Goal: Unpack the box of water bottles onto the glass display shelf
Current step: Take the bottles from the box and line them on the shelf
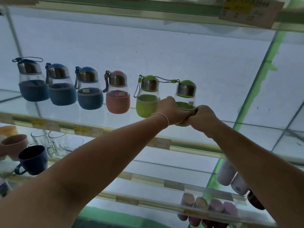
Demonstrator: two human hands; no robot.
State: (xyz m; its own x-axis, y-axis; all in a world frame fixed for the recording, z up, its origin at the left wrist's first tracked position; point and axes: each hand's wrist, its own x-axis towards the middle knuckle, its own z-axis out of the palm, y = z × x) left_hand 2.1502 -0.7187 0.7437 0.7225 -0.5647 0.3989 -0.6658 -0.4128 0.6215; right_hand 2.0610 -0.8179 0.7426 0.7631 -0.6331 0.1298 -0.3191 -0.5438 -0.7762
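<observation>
**Green bottle gripped by both hands at the end of the row**

Green neoprene covers the lower half of the water bottle point(186, 94) that both hands hold at the right end of a row on the glass shelf point(246, 132). The left hand point(171, 111) curls round the sleeve from the left and the right hand point(204, 119) from the right, with their knuckles touching in front of it. The hands hide its base, so I cannot tell whether it stands on the glass or is lifted. A pale bracelet point(162, 118) circles the left wrist.

Just beside it on the left stands a second green bottle point(147, 97), and a thin cord point(164, 80) runs between the two green lids. Further left come a pink bottle point(117, 94) and three blue bottles point(61, 86), all upright with steel collars and carry straps. Small white stickers sit on several of the clear bodies, but their print is too small to read.

Yellow-and-white price tags point(88, 130) line the shelf's front rail, and a larger tag point(250, 11) hangs from the shelf above. The writing on all of them is blurred beyond reading.

On the shelf below, at the left, are a navy cup point(32, 159), a terracotta cup point(14, 145) and clear glass mugs point(54, 143). Lower right, white tumblers point(226, 172) and purple tumblers point(213, 206) stand on further shelves.
</observation>
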